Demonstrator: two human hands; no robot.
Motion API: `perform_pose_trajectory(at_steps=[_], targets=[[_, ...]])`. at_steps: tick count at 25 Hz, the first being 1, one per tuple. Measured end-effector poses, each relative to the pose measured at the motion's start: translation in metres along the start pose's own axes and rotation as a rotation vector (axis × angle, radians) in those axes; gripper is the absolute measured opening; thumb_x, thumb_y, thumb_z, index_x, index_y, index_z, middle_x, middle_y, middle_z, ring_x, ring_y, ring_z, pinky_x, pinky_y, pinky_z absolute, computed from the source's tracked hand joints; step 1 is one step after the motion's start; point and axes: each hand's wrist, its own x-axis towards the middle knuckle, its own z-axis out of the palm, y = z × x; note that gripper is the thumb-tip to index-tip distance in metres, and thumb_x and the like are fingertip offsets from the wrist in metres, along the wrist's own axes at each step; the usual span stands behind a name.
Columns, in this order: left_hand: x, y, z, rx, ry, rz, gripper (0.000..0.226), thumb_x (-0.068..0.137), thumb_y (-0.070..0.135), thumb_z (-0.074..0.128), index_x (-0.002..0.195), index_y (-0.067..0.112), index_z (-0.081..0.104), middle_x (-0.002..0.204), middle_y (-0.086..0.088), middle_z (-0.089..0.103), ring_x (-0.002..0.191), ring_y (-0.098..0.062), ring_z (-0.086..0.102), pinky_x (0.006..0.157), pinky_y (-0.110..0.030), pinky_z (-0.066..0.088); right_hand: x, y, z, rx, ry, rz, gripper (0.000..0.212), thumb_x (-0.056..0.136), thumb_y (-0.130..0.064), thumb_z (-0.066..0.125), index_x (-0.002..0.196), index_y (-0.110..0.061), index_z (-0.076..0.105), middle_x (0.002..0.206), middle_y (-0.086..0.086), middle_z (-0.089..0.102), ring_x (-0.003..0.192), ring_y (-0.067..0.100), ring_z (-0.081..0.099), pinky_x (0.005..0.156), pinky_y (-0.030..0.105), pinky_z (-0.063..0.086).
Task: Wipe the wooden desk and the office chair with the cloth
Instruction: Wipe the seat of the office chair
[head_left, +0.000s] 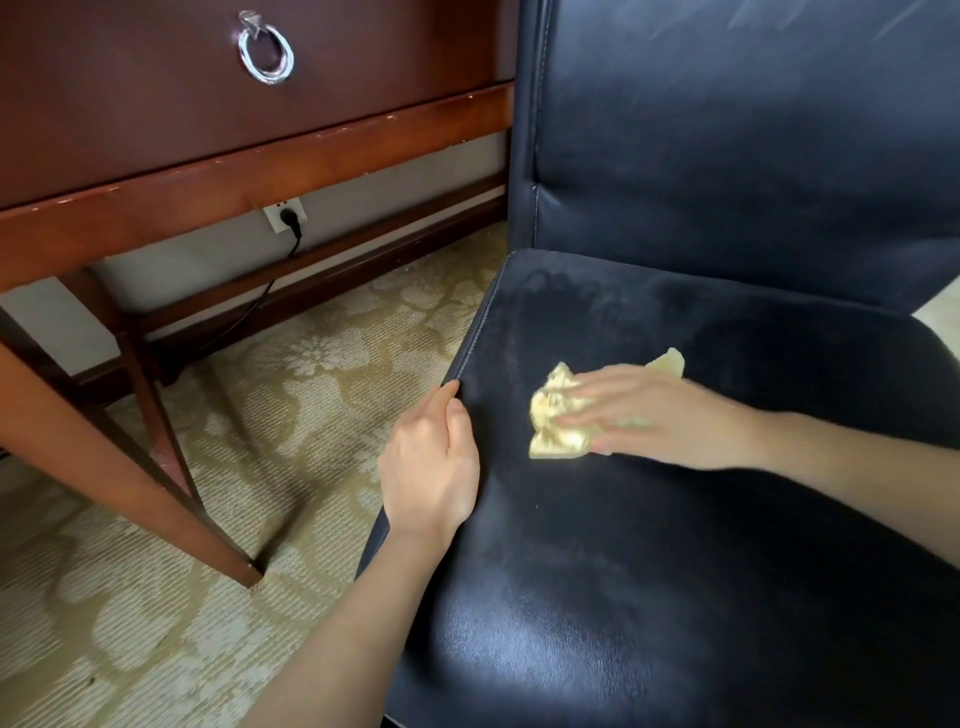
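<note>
The black leather office chair (701, 545) fills the right half of the view, seat below and backrest above. My right hand (654, 415) lies flat with straight fingers on a crumpled yellow cloth (553, 423), pressing it onto the seat. The hand looks slightly blurred. My left hand (431, 462) grips the seat's left edge, thumb on top and fingers curled under the rim. The wooden desk (249, 171) stands at the upper left, with a dark drawer front and a silver ring pull (266, 54).
A slanted desk leg (130, 462) reaches the patterned beige carpet (156, 597) just left of the chair. Under the desk, a wall socket (284, 214) holds a black plug whose cable (249, 306) runs down behind the crossbars.
</note>
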Motion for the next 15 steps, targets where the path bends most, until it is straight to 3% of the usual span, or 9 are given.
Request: perform_pose_trajectory(at_steps=[3,5,7,10,13,15], targets=[[0.001,-0.002,0.001,0.009,-0.006,-0.006,0.040,0.099,0.024,0.029,0.128,0.024,0.057,0.126,0.003,0.061,0.114,-0.020,0.053,0.076,-0.022,0.025,0.018,0.034,-0.024,-0.012,0.048,0.128,0.025,0.094,-0.030,0.051,0.090,-0.014,0.069,0.093,-0.012,0.062,0.097,0.007,0.056,0.086,0.028,0.038],[0.002,-0.002,0.001,0.011,-0.007,0.001,0.039,0.099,0.023,0.030,0.128,0.024,0.057,0.127,0.003,0.060,0.115,-0.020,0.052,0.079,-0.022,0.027,0.031,0.056,-0.037,-0.078,0.146,0.350,0.023,0.096,-0.033,0.050,0.078,-0.027,0.063,0.087,-0.012,0.060,0.093,0.012,0.056,0.079,0.028,0.035],[0.002,-0.001,0.001,0.017,-0.002,0.007,0.039,0.099,0.023,0.031,0.128,0.023,0.057,0.127,0.003,0.060,0.116,-0.020,0.052,0.084,-0.026,0.031,0.046,0.076,-0.043,-0.157,0.228,0.568,0.020,0.096,-0.035,0.046,0.085,-0.032,0.062,0.096,-0.006,0.059,0.100,0.020,0.054,0.078,0.031,0.033],[0.001,0.000,0.003,0.041,0.015,0.026,0.043,0.098,0.027,0.026,0.127,0.022,0.057,0.126,0.003,0.061,0.115,-0.020,0.053,0.088,-0.028,0.033,0.079,0.090,-0.043,-0.276,0.237,0.805,0.030,0.099,-0.036,0.036,0.116,-0.023,0.057,0.110,0.006,0.053,0.103,0.032,0.051,0.076,0.036,0.034],[0.001,-0.001,0.004,0.055,0.042,0.049,0.053,0.087,0.032,0.021,0.125,0.023,0.058,0.123,0.005,0.062,0.113,-0.017,0.053,0.087,-0.026,0.032,0.112,0.084,-0.038,-0.401,0.189,0.821,0.033,0.099,-0.029,0.030,0.123,-0.020,0.050,0.114,0.012,0.050,0.104,0.037,0.052,0.078,0.040,0.036],[0.002,-0.001,0.005,0.054,0.049,0.055,0.053,0.086,0.031,0.022,0.123,0.022,0.058,0.120,0.004,0.062,0.111,-0.017,0.052,0.086,-0.026,0.032,0.127,0.067,-0.029,-0.395,0.158,0.701,0.026,0.097,-0.027,0.032,0.106,-0.024,0.056,0.110,0.008,0.054,0.102,0.033,0.053,0.078,0.040,0.040]])
